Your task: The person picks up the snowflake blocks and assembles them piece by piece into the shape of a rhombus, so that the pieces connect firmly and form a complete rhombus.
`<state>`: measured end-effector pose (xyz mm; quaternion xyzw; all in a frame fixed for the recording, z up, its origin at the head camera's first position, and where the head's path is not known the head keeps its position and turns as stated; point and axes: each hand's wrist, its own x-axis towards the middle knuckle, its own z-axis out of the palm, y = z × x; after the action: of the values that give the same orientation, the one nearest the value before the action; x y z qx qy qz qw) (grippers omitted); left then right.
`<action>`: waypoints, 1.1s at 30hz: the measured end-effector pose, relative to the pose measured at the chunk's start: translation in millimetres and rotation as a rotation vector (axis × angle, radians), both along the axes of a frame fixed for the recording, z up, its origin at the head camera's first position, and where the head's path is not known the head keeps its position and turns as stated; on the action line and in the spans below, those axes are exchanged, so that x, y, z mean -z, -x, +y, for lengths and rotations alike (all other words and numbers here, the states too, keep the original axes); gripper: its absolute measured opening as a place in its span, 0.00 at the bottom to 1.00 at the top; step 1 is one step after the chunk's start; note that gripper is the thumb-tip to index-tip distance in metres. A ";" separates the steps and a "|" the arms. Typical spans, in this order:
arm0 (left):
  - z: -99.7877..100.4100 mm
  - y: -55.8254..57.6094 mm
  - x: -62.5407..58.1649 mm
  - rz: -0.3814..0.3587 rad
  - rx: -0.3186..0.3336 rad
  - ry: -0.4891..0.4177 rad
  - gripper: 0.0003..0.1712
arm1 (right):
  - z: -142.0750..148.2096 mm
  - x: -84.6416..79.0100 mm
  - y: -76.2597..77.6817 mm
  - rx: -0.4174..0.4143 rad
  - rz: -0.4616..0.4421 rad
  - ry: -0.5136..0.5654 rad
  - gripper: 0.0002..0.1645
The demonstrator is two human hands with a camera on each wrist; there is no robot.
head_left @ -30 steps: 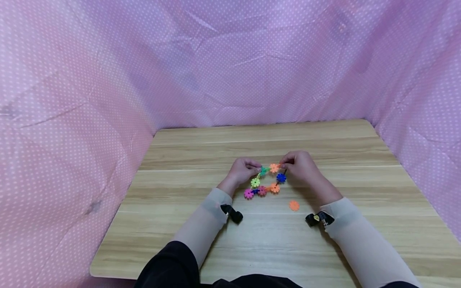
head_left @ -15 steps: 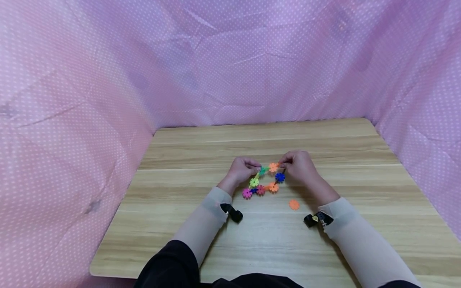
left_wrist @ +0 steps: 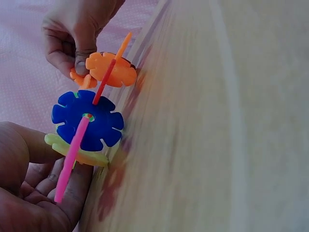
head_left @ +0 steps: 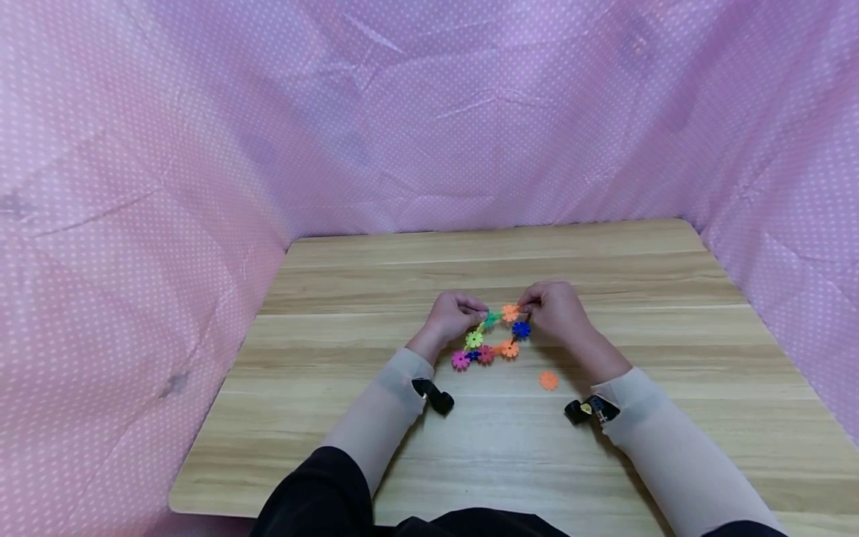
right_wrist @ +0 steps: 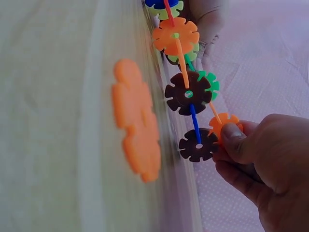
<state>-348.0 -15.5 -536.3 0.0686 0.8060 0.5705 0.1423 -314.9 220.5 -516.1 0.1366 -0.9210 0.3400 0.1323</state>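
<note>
A loop of linked, notched plastic snowflake discs is held up between both hands. My left hand [head_left: 451,319] pinches the loop at a green disc [head_left: 491,320], though its fingertips are partly hidden. Below that hang a yellow disc [head_left: 474,339] and a pink disc [head_left: 460,361]. Between the thumb and fingers of my right hand [head_left: 555,309] is an orange disc [right_wrist: 223,124]. Close to it are two dark discs [right_wrist: 188,93], edge-joined in the chain. The left wrist view shows a blue disc [left_wrist: 88,120] nearest the camera, above the left palm.
One loose orange snowflake disc [head_left: 549,381] lies flat on the wooden table [head_left: 483,455], nearer the body than the loop. Pink dotted cloth [head_left: 429,119] hangs behind the table and at both sides. A small black camera sits on each wrist.
My right hand has shifted very slightly left, and the loop with it. Both hands keep their grip; the loose orange disc stays where it was.
</note>
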 end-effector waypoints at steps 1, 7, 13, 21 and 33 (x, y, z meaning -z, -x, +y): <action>0.0 -0.2 -0.1 0.001 0.003 -0.004 0.02 | 0.9 0.1 0.2 -0.004 -0.012 0.001 0.19; -1.8 0.2 0.0 -0.010 0.023 -0.029 0.02 | 10.8 -14.2 -2.4 -0.053 -0.225 0.017 0.10; -4.0 2.6 -0.1 0.017 0.056 -0.009 0.02 | 25.0 -43.6 -13.1 -0.153 -0.339 -0.181 0.04; -4.4 -0.8 -8.5 0.122 0.073 0.124 0.03 | 16.3 -47.9 -32.9 -0.399 -0.762 -0.347 0.16; 5.7 -3.9 -12.2 0.203 0.140 0.190 0.14 | 33.1 -37.5 -18.0 -0.212 -0.565 -0.411 0.09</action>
<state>-344.2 -9.8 -524.1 0.1681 0.8598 0.4705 0.1054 -296.9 253.5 -478.5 0.1557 -0.9510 0.1840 -0.1938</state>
